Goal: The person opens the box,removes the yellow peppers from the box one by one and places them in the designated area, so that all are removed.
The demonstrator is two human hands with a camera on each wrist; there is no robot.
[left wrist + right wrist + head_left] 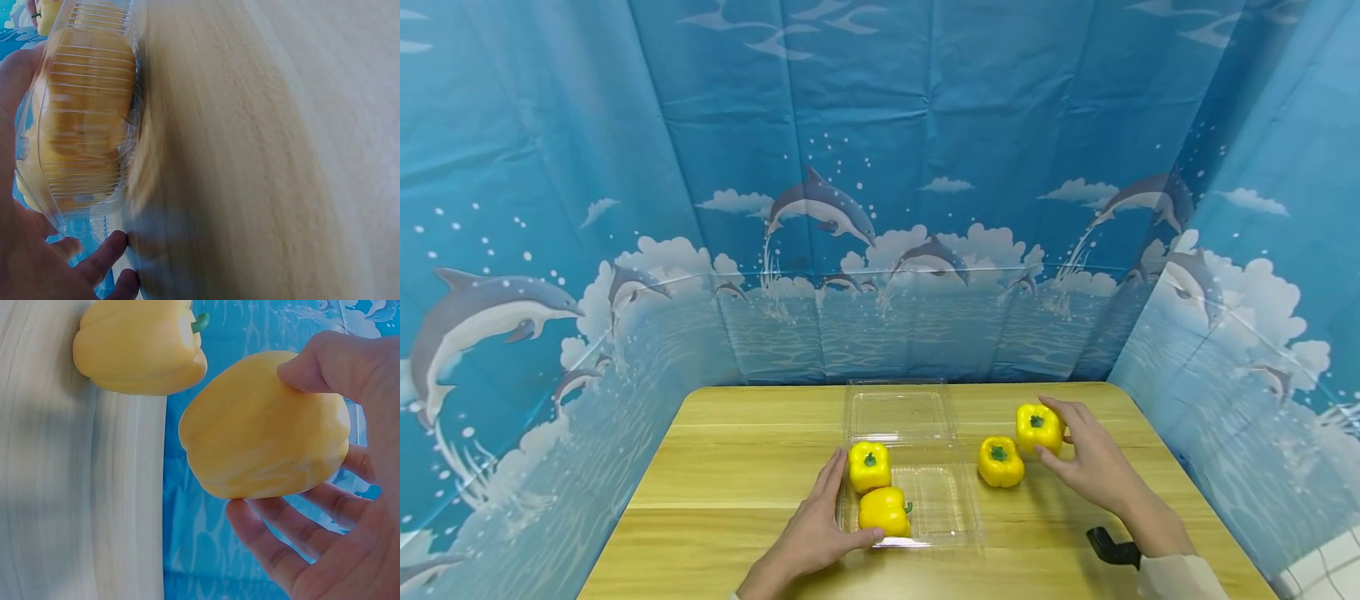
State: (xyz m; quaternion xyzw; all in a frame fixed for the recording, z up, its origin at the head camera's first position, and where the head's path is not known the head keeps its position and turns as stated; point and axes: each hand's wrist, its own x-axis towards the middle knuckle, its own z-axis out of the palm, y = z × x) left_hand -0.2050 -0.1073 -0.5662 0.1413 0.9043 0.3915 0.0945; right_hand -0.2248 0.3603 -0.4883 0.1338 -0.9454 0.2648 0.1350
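The right hand (1093, 467) grasps the far right pepper (1038, 427), thumb and fingers around it. The left hand (812, 533), fingers straight, rests against the clear tray (951, 508) holding two peppers (869, 467). The left wrist view is blurred, with those peppers hazy behind ribbed plastic.

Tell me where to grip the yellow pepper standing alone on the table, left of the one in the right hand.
Grip the free pepper round its broad sides, coming from above. It stands upright with the stem up, and the right hand holds the other pepper just to its right.
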